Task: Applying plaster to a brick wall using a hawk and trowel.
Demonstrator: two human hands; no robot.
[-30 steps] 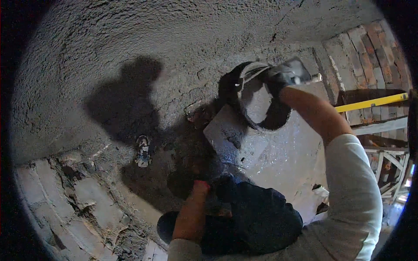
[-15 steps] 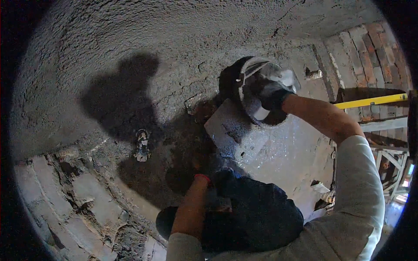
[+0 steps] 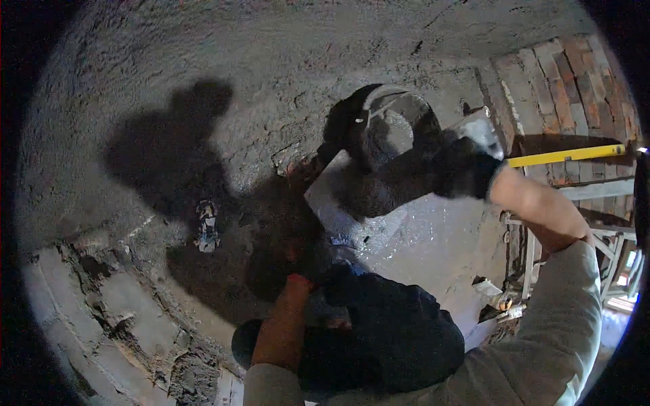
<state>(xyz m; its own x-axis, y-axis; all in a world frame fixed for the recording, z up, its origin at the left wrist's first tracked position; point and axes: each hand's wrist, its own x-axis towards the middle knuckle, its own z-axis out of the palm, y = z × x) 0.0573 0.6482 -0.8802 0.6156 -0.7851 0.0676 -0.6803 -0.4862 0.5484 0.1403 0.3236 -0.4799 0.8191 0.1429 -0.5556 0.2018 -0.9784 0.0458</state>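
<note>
My right hand (image 3: 468, 169), in a dark glove, is closed on a pale grey shiny object (image 3: 482, 132), whose kind I cannot make out. The hand is just right of a dark bucket (image 3: 428, 123) holding wet grey material. Below the bucket a pale flat slab (image 3: 338, 193) lies at a tilt on the wet surface. Deep shadow covers my left hand (image 3: 288, 254), low in the middle beside my knee. A red band circles that wrist, and the fingers cannot be made out.
Left of my left hand lies a small dark-and-silver device (image 3: 207, 227). Rough grey mortar covers the wall (image 3: 284, 47) ahead. A yellow spirit level (image 3: 569, 156) extends at right, before bare brickwork (image 3: 575, 88). Broken blocks (image 3: 135, 298) line the lower left; debris (image 3: 497, 298) lies at right.
My right hand has moved out of the bucket's mouth to the right, carrying the pale object. The left hand has hardly moved, and the whole view has shifted slightly.
</note>
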